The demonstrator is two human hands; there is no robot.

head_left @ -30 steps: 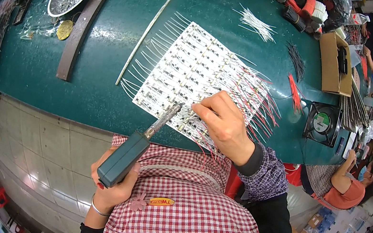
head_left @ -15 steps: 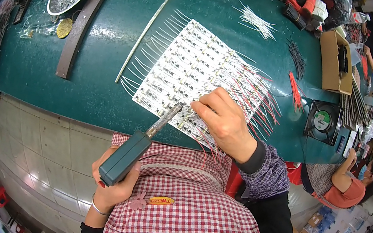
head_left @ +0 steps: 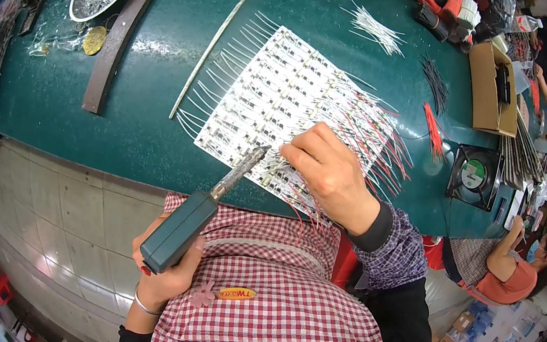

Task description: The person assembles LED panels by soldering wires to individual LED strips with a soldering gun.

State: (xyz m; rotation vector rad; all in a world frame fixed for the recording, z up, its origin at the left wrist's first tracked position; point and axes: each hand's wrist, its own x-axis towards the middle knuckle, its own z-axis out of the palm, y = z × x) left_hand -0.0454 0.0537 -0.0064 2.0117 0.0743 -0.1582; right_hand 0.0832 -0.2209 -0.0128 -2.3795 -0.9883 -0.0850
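While left hand [head_left: 162, 275] grips soldering iron [head_left: 192, 219], tip on circuit panel [head_left: 283, 109], right hand [head_left: 329, 176] pinching wire just beside

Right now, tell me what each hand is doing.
Left hand: closed around the soldering iron.
Right hand: fingers pinched down on the circuit board sheet; what they pinch cannot be told.
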